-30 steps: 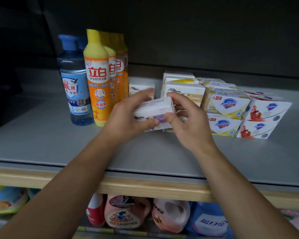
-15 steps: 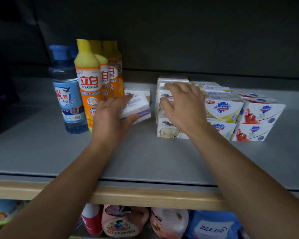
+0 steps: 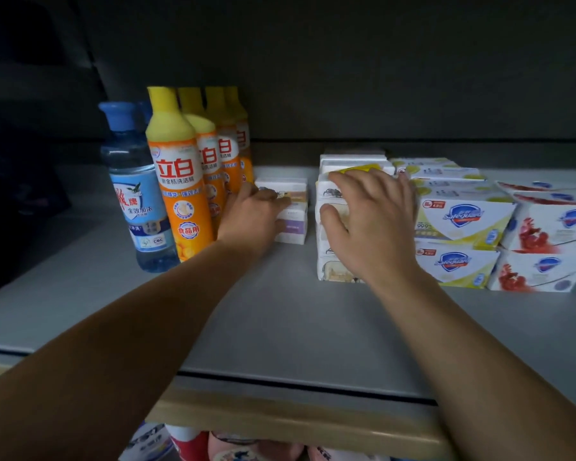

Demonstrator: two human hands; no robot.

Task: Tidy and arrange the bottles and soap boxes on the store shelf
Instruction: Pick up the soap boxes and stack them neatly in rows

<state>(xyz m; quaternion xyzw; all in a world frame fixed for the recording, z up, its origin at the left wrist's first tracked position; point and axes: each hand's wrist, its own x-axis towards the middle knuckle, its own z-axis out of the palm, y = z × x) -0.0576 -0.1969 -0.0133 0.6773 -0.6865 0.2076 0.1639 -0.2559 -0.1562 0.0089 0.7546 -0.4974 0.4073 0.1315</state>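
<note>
Left hand [image 3: 251,216] grips small soap box [image 3: 291,224] — right hand [image 3: 369,217] spread flat on stack [image 3: 333,271].

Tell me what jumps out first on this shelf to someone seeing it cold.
The orange bottles with yellow caps, lined front to back at the left beside a blue bottle. Next, both hands at mid-shelf: the left hand on a small white box by the bottles, the right hand spread over a white stack. Safeguard boxes sit stacked at right.
</note>
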